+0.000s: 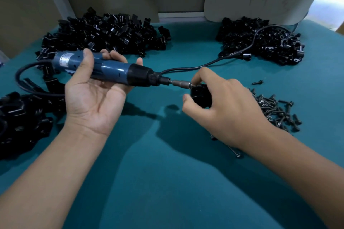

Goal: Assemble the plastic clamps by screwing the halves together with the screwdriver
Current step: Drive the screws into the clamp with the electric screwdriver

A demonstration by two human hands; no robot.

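Note:
My left hand (93, 96) grips a blue electric screwdriver (111, 69), palm up, held level with its bit pointing right. The bit tip meets a screw on a black plastic clamp (202, 96). My right hand (221, 106) holds that clamp between thumb and fingers just above the table, with the index finger on the screw head by the bit. Most of the clamp is hidden under those fingers.
Piles of black clamp halves lie at the back left (104, 33), back right (260, 41) and near left (22, 117) on the teal table (167, 182). Loose black screws (277, 111) lie right of my right hand. The screwdriver's cable (232, 55) runs to the back right.

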